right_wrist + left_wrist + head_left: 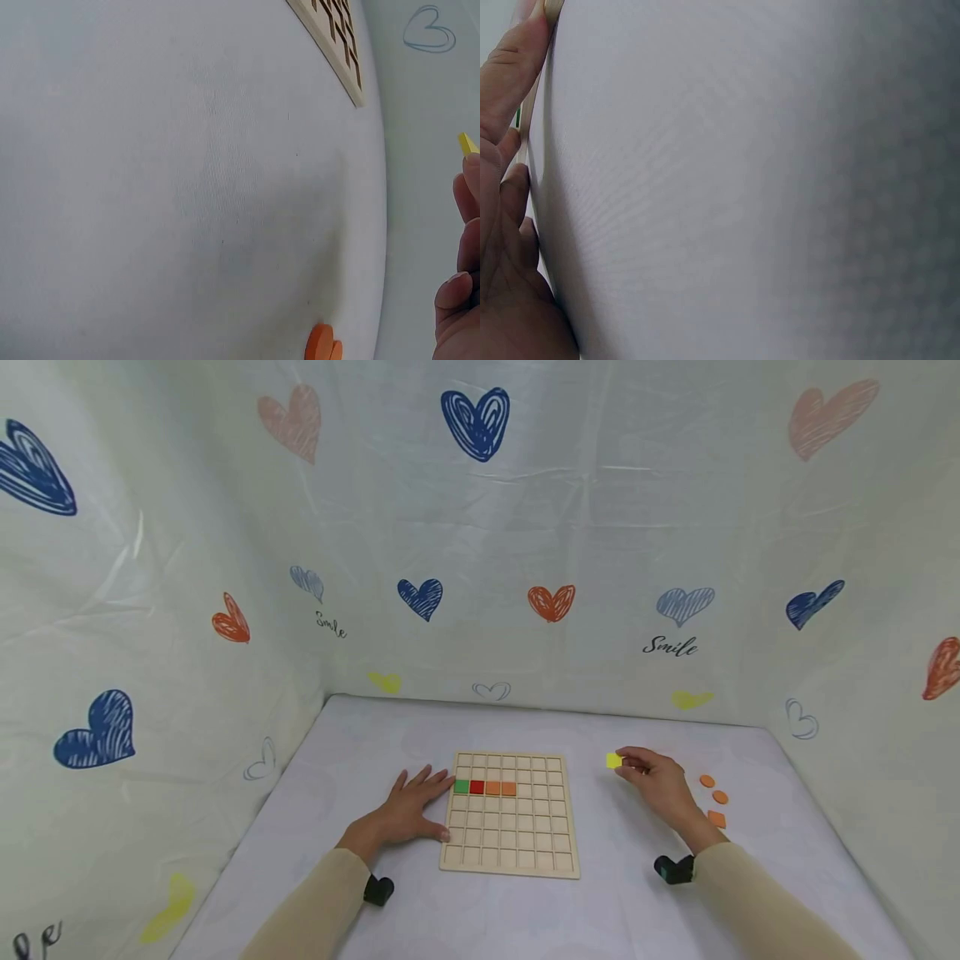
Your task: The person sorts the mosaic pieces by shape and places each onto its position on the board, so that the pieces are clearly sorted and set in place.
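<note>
A light wooden grid board lies on the table, with a green square tile, a red square tile and two orange square tiles side by side in one row from its left edge. My left hand rests with spread fingers at the board's left edge, thumb and fingertips right at the rim. Right of the board, my right hand pinches a yellow square tile between thumb and fingers, raised over the table. In the right wrist view the yellow tile shows only partly at the fingertips.
To the right of my right hand lie two round orange pieces and an orange square piece. A white curtain printed with hearts stands behind and beside the table.
</note>
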Demonstrator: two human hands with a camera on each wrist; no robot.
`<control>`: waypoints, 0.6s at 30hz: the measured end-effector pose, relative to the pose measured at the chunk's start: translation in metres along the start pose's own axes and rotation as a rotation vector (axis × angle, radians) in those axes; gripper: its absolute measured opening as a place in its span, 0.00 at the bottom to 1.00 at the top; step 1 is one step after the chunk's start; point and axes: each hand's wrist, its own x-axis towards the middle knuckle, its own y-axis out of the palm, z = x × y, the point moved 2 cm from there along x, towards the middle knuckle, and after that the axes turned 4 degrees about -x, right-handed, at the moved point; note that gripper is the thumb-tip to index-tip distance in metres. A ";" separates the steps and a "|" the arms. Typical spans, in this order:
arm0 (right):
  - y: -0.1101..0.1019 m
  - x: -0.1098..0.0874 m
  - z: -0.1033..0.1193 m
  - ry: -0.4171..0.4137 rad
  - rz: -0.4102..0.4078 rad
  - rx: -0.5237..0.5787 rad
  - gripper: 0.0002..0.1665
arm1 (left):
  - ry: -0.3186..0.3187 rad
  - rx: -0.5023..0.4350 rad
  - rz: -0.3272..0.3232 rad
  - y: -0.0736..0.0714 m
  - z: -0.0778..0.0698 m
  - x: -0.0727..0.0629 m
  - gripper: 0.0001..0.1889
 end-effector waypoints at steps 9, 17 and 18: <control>0.025 0.006 0.017 0.033 0.016 0.035 0.18 | -0.003 0.010 0.002 0.001 0.002 0.002 0.55; 0.045 0.009 0.030 0.043 0.025 0.085 0.17 | 0.005 0.009 0.008 0.001 0.002 0.002 0.55; 0.047 0.009 0.032 0.044 0.028 0.088 0.17 | 0.009 0.005 0.005 0.001 0.002 0.002 0.55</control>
